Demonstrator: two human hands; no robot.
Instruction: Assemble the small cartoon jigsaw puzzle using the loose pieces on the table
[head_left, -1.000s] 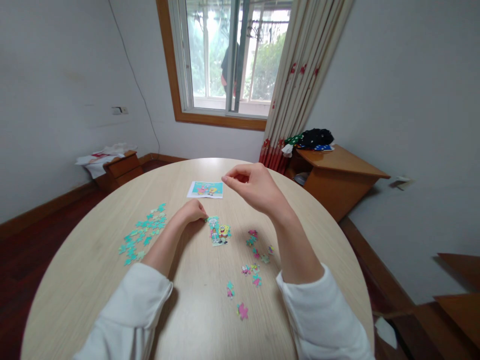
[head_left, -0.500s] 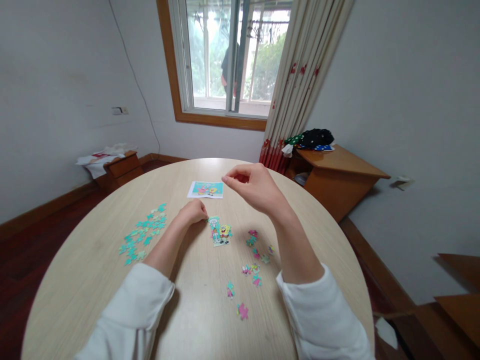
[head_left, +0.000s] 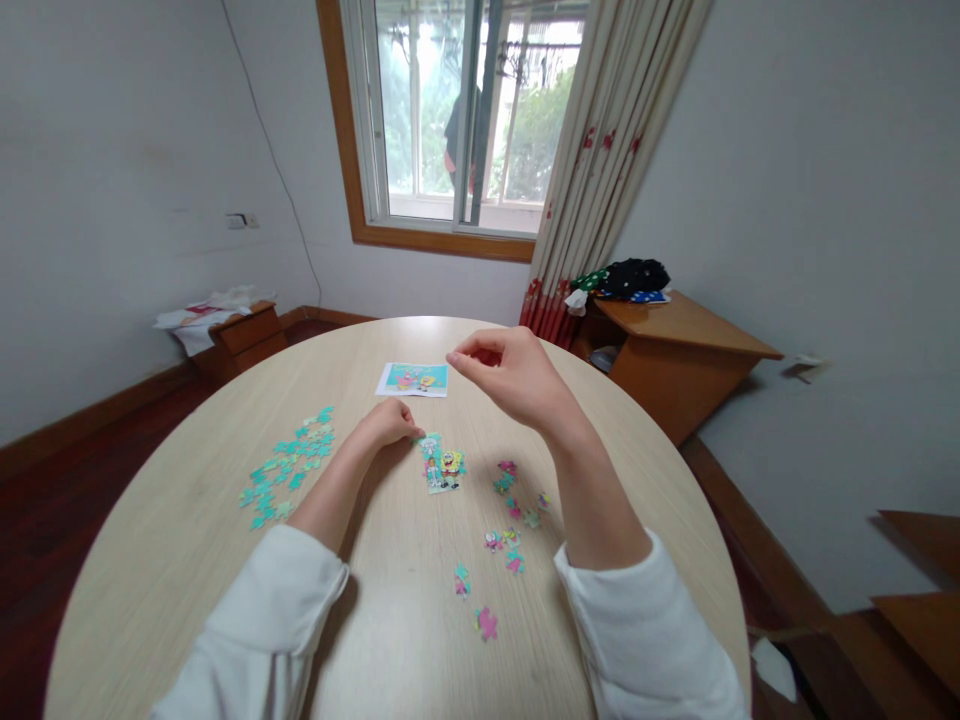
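My left hand rests low over the table with its fingers closed, the fingertips at the upper left corner of a partly joined jigsaw puzzle. A sliver of teal puzzle piece shows at those fingertips. The joined part shows a pale teal figure beside a yellow square one. My right hand is raised above the table beside the picture card, thumb and forefinger pinched together. Whatever it may hold is too small or hidden to make out.
Loose teal pieces are spread left of my left forearm. Several pink and mixed pieces lie right of the joined part, and a pink piece lies nearer me. Beyond the round table stands a wooden cabinet bearing cloths.
My left hand has shifted very slightly right, closer against the puzzle's upper left corner. My right hand stays raised in the same pinch.
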